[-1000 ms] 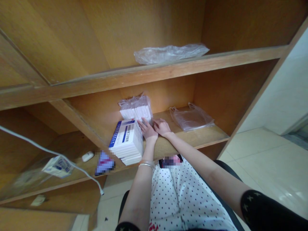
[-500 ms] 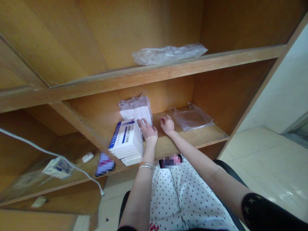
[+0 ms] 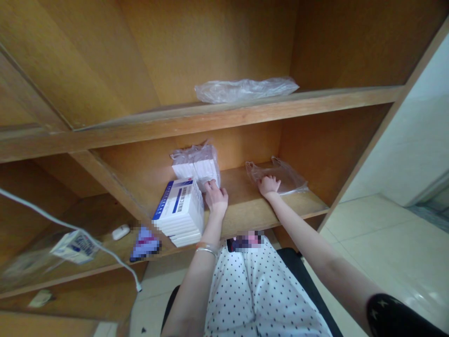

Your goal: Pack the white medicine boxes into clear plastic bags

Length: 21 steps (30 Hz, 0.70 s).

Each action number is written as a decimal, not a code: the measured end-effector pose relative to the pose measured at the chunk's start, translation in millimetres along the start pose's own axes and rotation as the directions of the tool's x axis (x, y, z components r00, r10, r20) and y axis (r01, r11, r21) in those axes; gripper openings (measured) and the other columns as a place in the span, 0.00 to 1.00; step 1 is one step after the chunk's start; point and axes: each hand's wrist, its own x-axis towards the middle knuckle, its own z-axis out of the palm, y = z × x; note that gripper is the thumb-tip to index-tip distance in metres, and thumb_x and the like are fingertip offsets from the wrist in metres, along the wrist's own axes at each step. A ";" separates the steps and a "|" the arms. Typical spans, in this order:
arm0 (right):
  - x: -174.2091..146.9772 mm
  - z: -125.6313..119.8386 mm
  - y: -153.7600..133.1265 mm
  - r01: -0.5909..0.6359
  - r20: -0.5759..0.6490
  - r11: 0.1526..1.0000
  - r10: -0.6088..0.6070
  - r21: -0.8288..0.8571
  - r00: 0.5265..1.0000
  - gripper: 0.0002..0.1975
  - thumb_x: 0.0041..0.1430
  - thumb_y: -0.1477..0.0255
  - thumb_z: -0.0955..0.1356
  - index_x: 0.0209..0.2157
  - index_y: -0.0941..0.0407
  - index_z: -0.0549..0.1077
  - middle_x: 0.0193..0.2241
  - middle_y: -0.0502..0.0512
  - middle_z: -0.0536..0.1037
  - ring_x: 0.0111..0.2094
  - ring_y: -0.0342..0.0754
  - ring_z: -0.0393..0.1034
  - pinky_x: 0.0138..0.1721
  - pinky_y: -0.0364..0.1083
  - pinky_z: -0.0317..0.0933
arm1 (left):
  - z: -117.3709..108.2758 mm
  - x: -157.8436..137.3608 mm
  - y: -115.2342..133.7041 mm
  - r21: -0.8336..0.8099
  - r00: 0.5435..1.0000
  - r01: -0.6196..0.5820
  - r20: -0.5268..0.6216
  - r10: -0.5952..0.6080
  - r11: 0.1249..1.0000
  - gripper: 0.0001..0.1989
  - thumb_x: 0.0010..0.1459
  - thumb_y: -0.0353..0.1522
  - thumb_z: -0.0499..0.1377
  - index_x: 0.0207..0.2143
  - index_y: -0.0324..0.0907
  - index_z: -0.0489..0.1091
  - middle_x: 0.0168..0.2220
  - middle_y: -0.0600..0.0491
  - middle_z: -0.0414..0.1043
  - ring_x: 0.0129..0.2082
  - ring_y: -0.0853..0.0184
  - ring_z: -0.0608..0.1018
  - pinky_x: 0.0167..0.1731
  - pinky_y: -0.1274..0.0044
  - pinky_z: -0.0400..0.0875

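My left hand (image 3: 216,199) is beside a stack of white-and-blue boxes (image 3: 180,206), its fingertips by the lower front of a thin plastic bag holding white boxes (image 3: 197,164). Its fingers are loosely bent and apart, with nothing visible in them. On the right of the same shelf, my right hand (image 3: 269,185) rests over the near left part of a flat clear plastic bag (image 3: 293,180). The fingers of that hand are spread and slightly curled on the film; their undersides are hidden.
Above runs a wooden shelf edge (image 3: 245,114) with a crumpled clear bag (image 3: 245,90) on it. In the left compartment lie a small printed carton (image 3: 75,247) and a white oval object (image 3: 120,232). A white cable (image 3: 70,220) hangs across in front.
My right hand has moved right, from bare shelf onto the flat clear bag, and its fingers have spread. My left hand has shifted slightly off the stack's side. The view has shifted a little.
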 end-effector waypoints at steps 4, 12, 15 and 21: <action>0.0 0.3 -2.3 0.024 0.003 0.999 -0.024 0.024 1.000 0.15 0.58 0.73 0.60 0.34 0.61 0.77 0.37 0.69 0.76 0.46 0.60 0.66 0.47 0.59 0.53 | -1.8 -0.3 -0.4 -0.005 1.000 0.002 -0.004 -0.002 1.000 0.17 0.56 0.32 0.51 0.48 0.37 0.61 0.48 0.42 0.62 0.39 0.59 0.75 0.34 0.72 0.71; -6.8 -20.2 -10.3 0.223 -0.080 0.963 -0.213 0.149 0.974 0.19 0.64 0.67 0.56 0.41 0.57 0.76 0.46 0.61 0.74 0.48 0.54 0.65 0.46 0.49 0.58 | 5.0 -4.0 9.4 -0.073 0.960 -0.255 0.101 0.261 0.964 0.12 0.61 0.33 0.48 0.45 0.40 0.64 0.45 0.45 0.68 0.42 0.62 0.74 0.43 0.73 0.68; -13.0 -21.8 -16.3 0.362 -0.057 0.908 -0.359 0.211 0.932 0.17 0.64 0.66 0.57 0.44 0.53 0.75 0.48 0.55 0.74 0.46 0.47 0.68 0.44 0.42 0.60 | 8.9 -5.7 12.1 -0.159 0.926 -0.339 0.116 0.359 0.927 0.15 0.64 0.37 0.45 0.47 0.40 0.63 0.43 0.46 0.70 0.44 0.64 0.73 0.46 0.74 0.67; -27.1 -27.5 -23.4 0.614 0.003 0.714 -0.653 0.337 0.758 0.17 0.64 0.65 0.59 0.45 0.53 0.75 0.45 0.53 0.76 0.45 0.45 0.70 0.44 0.40 0.60 | 12.3 -4.6 10.7 -0.174 0.956 -0.175 0.205 0.209 0.969 0.27 0.64 0.44 0.43 0.59 0.36 0.51 0.46 0.42 0.72 0.43 0.61 0.76 0.43 0.73 0.69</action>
